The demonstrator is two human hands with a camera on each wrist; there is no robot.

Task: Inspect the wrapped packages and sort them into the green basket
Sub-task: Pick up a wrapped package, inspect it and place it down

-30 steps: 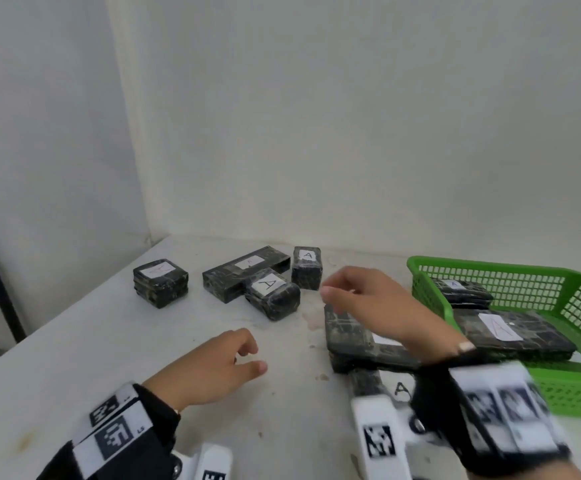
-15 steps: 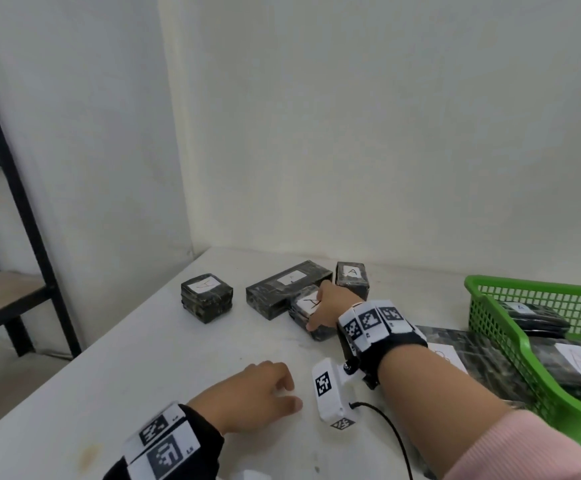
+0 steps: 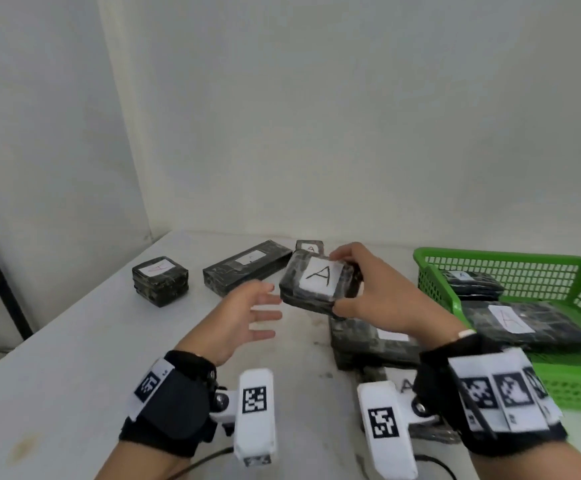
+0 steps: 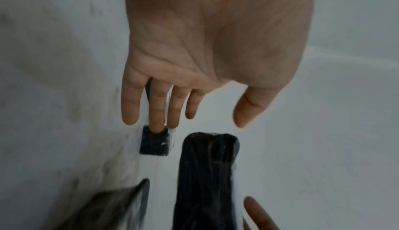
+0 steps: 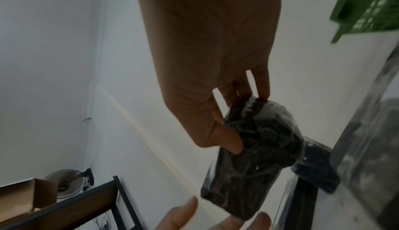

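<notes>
Black wrist straps (image 3: 174,403) bearing white panels with black square-code markers, a white marked camera block (image 3: 255,414) and a thin black cable at each wrist.

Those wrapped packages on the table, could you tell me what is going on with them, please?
A person is sorting them. The right hand holds a small package labelled A above the table; the open left hand reaches toward it. Two packages already lie in the green basket; several more wait on the table.

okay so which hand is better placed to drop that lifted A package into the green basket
Right. The right hand already grips the A package and is nearer the green basket; the left hand is open, holding nothing, on the far side.
</notes>
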